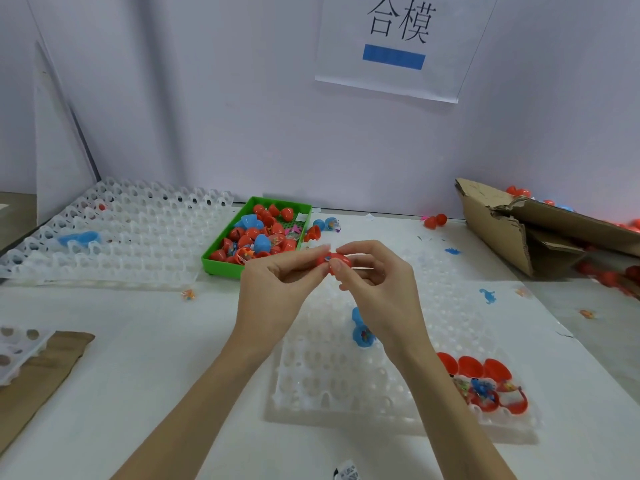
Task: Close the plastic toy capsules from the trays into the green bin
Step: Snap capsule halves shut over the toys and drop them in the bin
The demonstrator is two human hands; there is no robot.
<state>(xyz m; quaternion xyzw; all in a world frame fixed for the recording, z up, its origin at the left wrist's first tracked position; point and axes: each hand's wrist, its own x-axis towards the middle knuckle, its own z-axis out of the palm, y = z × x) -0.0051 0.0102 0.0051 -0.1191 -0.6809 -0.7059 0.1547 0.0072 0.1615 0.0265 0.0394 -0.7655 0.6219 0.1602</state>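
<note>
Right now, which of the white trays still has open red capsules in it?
The near white tray under the right hand: open red capsules fill its right corner. The far-left white tray shows only a blue piece.

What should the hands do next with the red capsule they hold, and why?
Probably press the two halves together until they shut. Both the left hand and the right hand pinch the red capsule above the white tray, and the green bin of capsules lies just behind it.

Fingers of both hands hide most of the red capsule [335,260] and its seam.
</note>
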